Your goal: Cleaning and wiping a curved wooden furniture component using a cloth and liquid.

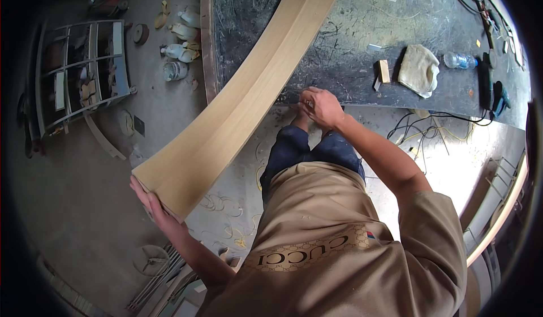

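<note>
A long, pale wooden board (226, 119) with a lengthwise ridge runs slantwise from the far side of the dark workbench (362, 34) to my left, its near end jutting past the bench edge. My left hand (155, 204) grips that near end, fingers along the end edge and partly hidden beneath it. Just off the front edge of the bench, my right hand (321, 108) is closed with its fingers curled together, apart from the board. Whatever it may hold is hidden by the fingers.
On the bench's right lie a small wood block (384, 71), a pale cloth (418, 71), a plastic bottle (460, 61) and dark cables. Several jugs (181, 51) and a metal rack (85, 68) stand on the floor at left. Cords (430, 127) trail below the bench.
</note>
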`<move>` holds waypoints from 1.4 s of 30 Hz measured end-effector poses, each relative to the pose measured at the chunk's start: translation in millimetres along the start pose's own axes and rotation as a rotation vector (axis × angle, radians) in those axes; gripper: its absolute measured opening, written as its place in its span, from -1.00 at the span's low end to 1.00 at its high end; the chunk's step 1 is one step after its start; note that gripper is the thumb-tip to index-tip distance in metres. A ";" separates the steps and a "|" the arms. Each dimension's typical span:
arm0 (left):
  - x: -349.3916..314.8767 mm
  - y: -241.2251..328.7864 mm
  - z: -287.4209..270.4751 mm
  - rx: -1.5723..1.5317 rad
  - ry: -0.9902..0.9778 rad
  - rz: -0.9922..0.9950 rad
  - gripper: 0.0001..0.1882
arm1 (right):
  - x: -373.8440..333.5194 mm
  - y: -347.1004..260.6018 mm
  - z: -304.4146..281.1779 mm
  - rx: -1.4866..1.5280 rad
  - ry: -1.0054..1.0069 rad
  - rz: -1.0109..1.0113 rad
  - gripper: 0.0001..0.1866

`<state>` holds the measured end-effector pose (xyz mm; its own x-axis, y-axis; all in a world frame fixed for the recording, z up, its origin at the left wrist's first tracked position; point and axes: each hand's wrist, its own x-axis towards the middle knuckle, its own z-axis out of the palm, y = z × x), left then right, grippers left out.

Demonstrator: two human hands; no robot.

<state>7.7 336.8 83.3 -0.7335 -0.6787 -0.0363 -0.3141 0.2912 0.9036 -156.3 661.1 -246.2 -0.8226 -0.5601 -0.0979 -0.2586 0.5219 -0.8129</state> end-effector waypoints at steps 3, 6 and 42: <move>-30.1 -1.0 -0.8 0.252 -0.044 0.114 -0.26 | -26.7 -2.9 -15.6 0.149 -0.040 0.051 -0.78; -49.0 -16.2 -25.5 0.349 -0.054 0.247 -0.28 | -51.1 -25.5 -30.5 0.413 -0.130 0.203 -0.78; -150.3 87.0 299.1 -0.615 -1.142 1.270 -0.04 | -303.3 -134.4 -283.0 0.768 1.392 -0.404 -0.75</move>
<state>-89.7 665.7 39.8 -0.4140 0.5550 0.7215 0.7529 -0.2367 0.6141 -15.3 942.9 55.2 -0.6732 0.6253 0.3948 -0.6095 -0.1668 -0.7751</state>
